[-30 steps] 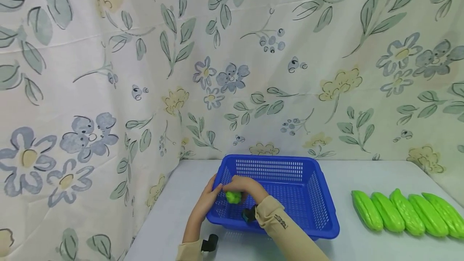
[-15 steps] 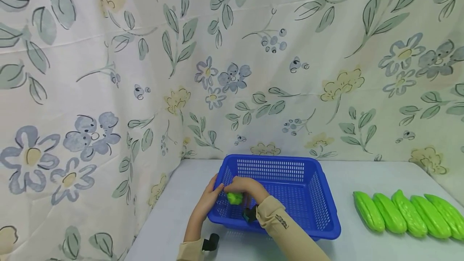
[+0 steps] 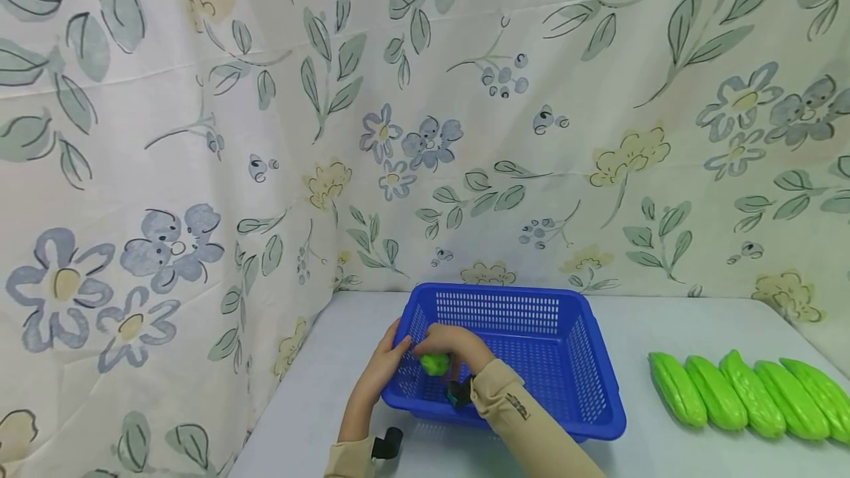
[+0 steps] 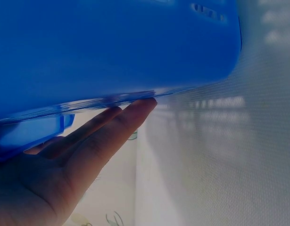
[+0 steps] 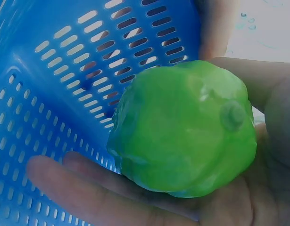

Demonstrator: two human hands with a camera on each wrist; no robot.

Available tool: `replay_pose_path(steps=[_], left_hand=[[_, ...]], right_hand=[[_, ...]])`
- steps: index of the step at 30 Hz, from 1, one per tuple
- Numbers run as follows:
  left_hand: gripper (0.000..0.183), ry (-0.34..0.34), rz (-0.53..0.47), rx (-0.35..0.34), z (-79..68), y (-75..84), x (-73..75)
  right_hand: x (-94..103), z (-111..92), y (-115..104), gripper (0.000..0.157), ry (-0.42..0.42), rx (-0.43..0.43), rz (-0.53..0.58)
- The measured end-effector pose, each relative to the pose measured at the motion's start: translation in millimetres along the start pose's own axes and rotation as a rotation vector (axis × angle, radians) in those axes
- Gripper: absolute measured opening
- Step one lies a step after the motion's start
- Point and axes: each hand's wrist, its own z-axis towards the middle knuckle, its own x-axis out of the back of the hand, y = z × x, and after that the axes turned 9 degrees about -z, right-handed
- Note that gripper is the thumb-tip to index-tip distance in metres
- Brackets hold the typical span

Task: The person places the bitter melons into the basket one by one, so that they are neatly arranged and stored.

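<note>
Blue plastic first: a rectangular slotted basket [image 3: 494,308], and in it, at nine o'clock, a lumpy bright-green vegetable [image 5: 178,132] is held by the right hand [image 3: 458,345], cupped between thumb and fingers that are parted to its width, its nubbed end turned to the wrist camera. The left hand [image 3: 388,356] is laid at the basket's nine o'clock side, fingers stretched straight, thumb by the rim. At four o'clock, five long, ridged green vegetables [image 3: 750,393] are lined up on the white table [image 3: 637,323].
</note>
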Motion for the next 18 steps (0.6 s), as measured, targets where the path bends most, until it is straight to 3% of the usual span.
replay_pose_path(steps=[11,18], left_hand=[[0.061,0.004,0.007,0.016,0.2,2.1,0.0],[0.061,0.007,0.017,0.013,0.8,1.2,-0.5]], right_hand=[[-0.1,-2.0,0.1,0.052,-0.003,0.034,-0.024],[0.2,-1.6,-0.8,0.057,-0.014,0.027,0.016]])
